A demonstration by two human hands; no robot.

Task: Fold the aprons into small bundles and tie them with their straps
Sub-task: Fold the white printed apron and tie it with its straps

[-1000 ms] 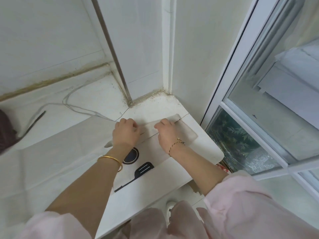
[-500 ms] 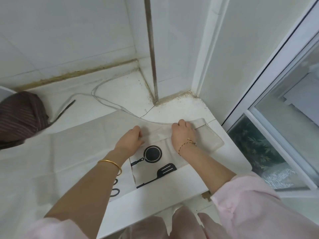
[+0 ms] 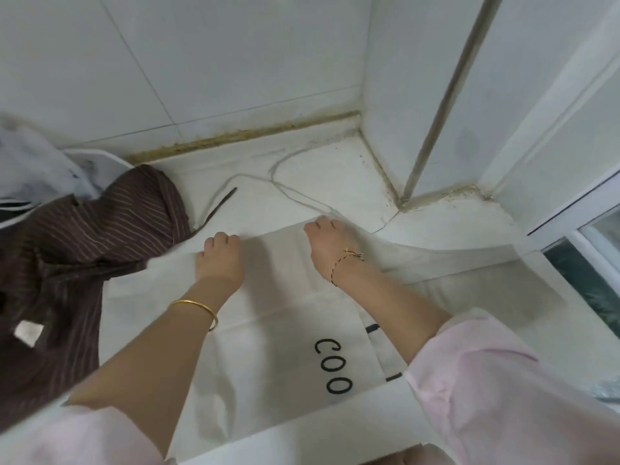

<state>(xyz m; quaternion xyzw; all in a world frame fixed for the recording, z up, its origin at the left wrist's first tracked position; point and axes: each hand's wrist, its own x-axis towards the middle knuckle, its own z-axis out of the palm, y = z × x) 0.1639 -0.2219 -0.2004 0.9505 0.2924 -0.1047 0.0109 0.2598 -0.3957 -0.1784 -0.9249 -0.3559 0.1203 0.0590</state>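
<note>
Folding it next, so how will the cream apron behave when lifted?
Probably floppy: the cream apron creases and bows between the left hand and right hand gripping its edge. Likely light, since it looks thin. Its strap lies in loose loops and may trail.

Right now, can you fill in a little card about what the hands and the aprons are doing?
left hand: fingers curled on the far edge of the cream apron
right hand: grips the same edge, further right
cream apron: spread on the white counter, not yet bundled, black letters COO showing
thin pale strap: loose, looping on the counter beyond the hands
brown striped apron: crumpled heap at the left
</note>
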